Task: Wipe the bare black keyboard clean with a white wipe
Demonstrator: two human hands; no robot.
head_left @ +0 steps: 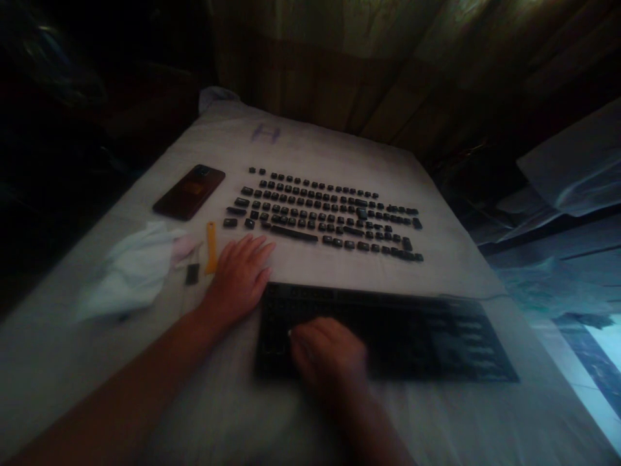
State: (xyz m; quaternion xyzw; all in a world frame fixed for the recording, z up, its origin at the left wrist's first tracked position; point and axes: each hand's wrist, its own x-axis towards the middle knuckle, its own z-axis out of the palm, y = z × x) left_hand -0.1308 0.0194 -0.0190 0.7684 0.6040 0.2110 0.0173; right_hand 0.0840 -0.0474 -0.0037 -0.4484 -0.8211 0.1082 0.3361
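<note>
A black keyboard (388, 336) lies on the pale cloth surface before me, its left part showing rows of small positions. Over that left part, my right hand (332, 353) is closed with its fingers pinched together. A tiny pale spot shows at the fingertips, but whatever they hold is hidden. My left hand (242, 268) rests flat with fingers outstretched, just off the keyboard's upper left corner and below the loose keycaps. Those black keycaps (310, 210) lie in several rows beyond the keyboard, and a long spacebar (294, 233) is among them.
Left of my left hand are a yellow flat tool (211, 248), a small dark brush-like piece (193, 273) and a crumpled white cloth (133, 268). A dark phone (190, 191) lies farther back. A purple mark (266, 133) is near the far edge; curtains (339, 77) hang behind.
</note>
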